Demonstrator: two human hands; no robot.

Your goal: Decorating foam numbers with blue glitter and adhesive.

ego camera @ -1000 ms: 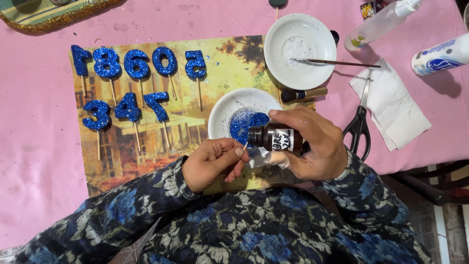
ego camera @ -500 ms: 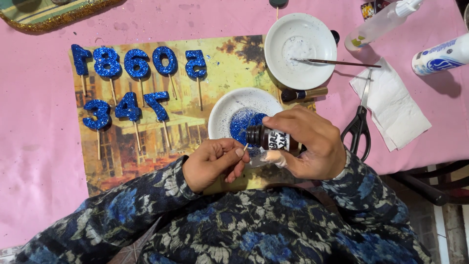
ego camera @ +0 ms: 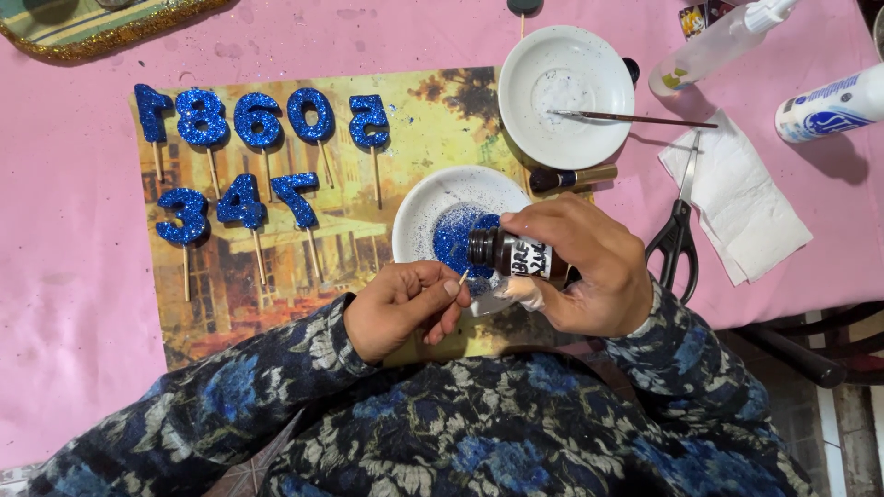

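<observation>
While the right hand (ego camera: pixel 589 267) is closed around a small dark bottle (ego camera: pixel 511 253) laid almost on its side, the bottle's open neck points left over the near rim of a white dish (ego camera: pixel 419 216) that carries a patch of blue glitter (ego camera: pixel 460 237). The left hand (ego camera: pixel 401 308) is closed in a pinch on a thin wooden stick (ego camera: pixel 464 274), whose upper end sits just below the bottle's neck; a pale piece on that stick shows under the bottle, partly hidden by the right hand's fingers. Both hands are just beside each other above the front edge of a printed picture mat (ego camera: pixel 230 304) on the pink surface (ego camera: pixel 64 276). Blue glitter numerals on sticks (ego camera: pixel 249 156) lie in two rows on the mat, well apart from the hands. Compared with the frame a second earlier, the bottle has shifted slightly left and its neck now reaches further over the dish; the left hand's pinch is unchanged, and the numerals have not moved.
</observation>
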